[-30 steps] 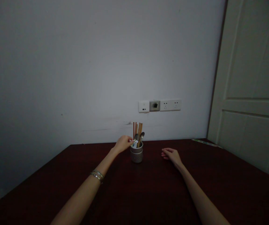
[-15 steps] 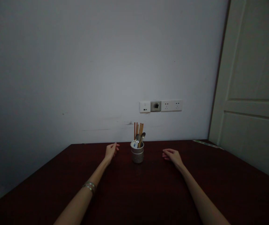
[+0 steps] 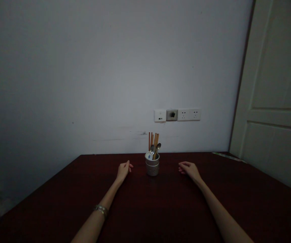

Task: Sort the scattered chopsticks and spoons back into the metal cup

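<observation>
A small grey utensil holder [image 3: 152, 167] stands near the far edge of a dark red table [image 3: 145, 206]. It holds several wooden chopsticks [image 3: 153, 141], metal spoons [image 3: 158, 147] and a white ceramic spoon [image 3: 149, 155]. My left hand [image 3: 123, 169] rests on the table left of the holder, apart from it, fingers loosely extended and holding nothing. My right hand [image 3: 189, 169] lies on the table to the holder's right, fingers loosely curled, with nothing in it. A metal bracelet [image 3: 101, 210] is on my left wrist.
A plain white wall stands behind the table with a row of sockets [image 3: 177, 115]. A cream door [image 3: 277, 101] is at the right. A thin light strip [image 3: 226, 155] lies on the table's far right corner.
My left hand let go of the white spoon in the holder and drew back to the left, settling on the table. My right hand stayed where it was.
</observation>
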`<state>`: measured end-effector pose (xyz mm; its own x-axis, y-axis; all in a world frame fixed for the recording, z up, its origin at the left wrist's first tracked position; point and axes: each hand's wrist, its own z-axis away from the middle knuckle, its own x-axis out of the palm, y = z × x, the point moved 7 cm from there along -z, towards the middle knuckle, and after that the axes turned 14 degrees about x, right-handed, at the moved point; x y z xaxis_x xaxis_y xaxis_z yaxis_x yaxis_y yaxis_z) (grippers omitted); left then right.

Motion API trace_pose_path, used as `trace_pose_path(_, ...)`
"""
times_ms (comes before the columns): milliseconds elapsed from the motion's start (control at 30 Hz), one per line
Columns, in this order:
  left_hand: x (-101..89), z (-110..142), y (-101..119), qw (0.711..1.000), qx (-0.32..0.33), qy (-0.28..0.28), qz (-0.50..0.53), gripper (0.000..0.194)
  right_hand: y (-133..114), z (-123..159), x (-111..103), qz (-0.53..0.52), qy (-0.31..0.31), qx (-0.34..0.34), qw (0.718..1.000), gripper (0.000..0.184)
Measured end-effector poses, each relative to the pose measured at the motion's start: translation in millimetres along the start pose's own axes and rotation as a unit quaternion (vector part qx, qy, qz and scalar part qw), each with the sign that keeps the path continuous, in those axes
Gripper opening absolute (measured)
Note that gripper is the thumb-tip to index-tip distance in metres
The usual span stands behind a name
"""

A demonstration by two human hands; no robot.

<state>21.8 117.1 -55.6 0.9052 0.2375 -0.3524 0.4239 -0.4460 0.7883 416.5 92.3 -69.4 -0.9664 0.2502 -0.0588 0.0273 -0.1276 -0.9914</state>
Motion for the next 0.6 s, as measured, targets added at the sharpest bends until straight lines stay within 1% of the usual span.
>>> trace_pose_path(100, -2.1, 0.4, 1.3, 1.000, -0.002, 0.009, 0.014, 0.059, -2.2, 1.7, 4.4, 0.040, -0.001, -0.016, 0.999, 0.014)
trace_pose_path(200, -2.5, -0.6, -0.5, 0.999, -0.006, 0.018, 0.044, 0.057, -2.5, 2.4, 6.5, 0.055, 0.001, -0.014, 0.998, 0.017)
trace_pose_path(300, -0.7, -1.6, -3.5, 0.998, -0.005, 0.012, 0.057, 0.054, -3.2, 2.6, 8.1, 0.075, 0.003, -0.023, 0.997, 0.019)
trace_pose_path(467, 1.2, -1.2, -3.3, 0.999, 0.005, -0.003, 0.046, 0.051, -3.8, 3.2, 11.8, 0.140, 0.001, -0.055, 0.989, 0.021)
trace_pose_path(600, 1.5, -0.1, -0.2, 1.000, 0.011, -0.017, 0.015, 0.051, -2.9, 3.2, 12.5, 0.168, 0.004, -0.069, 0.983, 0.022)
